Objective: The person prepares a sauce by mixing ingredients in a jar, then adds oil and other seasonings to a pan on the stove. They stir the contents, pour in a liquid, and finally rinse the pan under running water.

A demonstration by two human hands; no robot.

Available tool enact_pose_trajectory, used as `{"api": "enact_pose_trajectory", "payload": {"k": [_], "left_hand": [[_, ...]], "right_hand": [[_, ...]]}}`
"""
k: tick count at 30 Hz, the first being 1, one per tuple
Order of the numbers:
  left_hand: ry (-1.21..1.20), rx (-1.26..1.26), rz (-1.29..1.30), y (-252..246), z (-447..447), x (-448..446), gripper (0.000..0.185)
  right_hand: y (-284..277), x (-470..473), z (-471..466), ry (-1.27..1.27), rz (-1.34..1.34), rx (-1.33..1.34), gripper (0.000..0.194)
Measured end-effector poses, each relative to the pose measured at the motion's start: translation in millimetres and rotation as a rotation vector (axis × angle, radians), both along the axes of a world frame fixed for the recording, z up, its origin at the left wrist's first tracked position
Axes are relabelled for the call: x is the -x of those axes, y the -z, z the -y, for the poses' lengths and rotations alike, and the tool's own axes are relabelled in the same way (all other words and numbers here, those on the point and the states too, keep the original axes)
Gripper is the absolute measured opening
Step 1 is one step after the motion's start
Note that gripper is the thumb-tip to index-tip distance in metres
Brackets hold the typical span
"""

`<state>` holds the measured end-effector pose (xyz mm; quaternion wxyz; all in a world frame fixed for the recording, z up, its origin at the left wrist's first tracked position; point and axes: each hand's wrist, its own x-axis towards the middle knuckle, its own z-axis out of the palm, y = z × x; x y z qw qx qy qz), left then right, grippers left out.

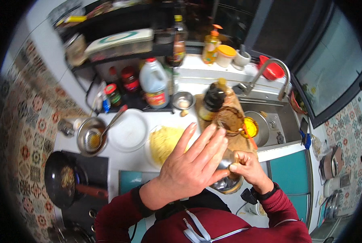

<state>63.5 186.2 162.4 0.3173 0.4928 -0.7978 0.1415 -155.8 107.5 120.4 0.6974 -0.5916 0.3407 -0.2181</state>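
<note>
My left hand [191, 165] is raised with its fingers spread, palm down, holding nothing that I can see. Pinched at the edge by my right hand [249, 168] is a shiny metal vessel [225, 161], probably a bowl, largely hidden behind the left hand. Just beyond my fingertips is a clear jar [231, 118] smeared brown inside, with a yellow lid [250, 127] beside it. A dark sauce bottle [213, 98] stands behind the jar on a wooden cutting board [243, 142]. Left of these, partly covered by my hand, is a plate of yellow shreds [165, 144].
A wok [64, 182] with chopped food sits over a blue flame at left. Near it are a steel bowl [91, 136] with a spoon and a white plate [128, 130]. The sink [287, 124] and faucet [267, 65] lie right. A bottle shelf [126, 57] stands behind.
</note>
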Motion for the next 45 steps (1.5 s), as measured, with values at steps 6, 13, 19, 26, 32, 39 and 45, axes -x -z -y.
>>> {"api": "enact_pose_trajectory", "payload": {"k": [6, 13, 19, 26, 32, 39, 45], "left_hand": [[0.17, -0.163, -0.228, 2, 90, 76, 0.081], [0.43, -0.078, -0.38, -26, 199, 137, 0.102], [0.284, 0.338, -0.503, -35, 247, 58, 0.076], [-0.49, -0.416, -0.366, 30, 56, -46, 0.038], [-0.881, -0.807, -0.488, 79, -52, -10, 0.033], [-0.901, -0.954, -0.566, 113, -55, 15, 0.04], [-0.851, -0.94, -0.481, 112, -50, 15, 0.043]], "right_hand": [[-29, 95, 58, 0.181, -0.078, 0.149, 0.03], [-69, 143, 120, 0.551, -0.079, 0.39, 0.028], [-92, 117, 241, 0.607, 0.081, 0.33, 0.031], [-88, 24, 430, 0.368, 0.377, 0.233, 0.041], [-94, -42, 547, 0.424, 0.538, 0.177, 0.048], [-102, -54, 612, 0.254, 0.609, 0.262, 0.038], [-71, -83, 629, 0.318, 0.626, 0.171, 0.037]]}}
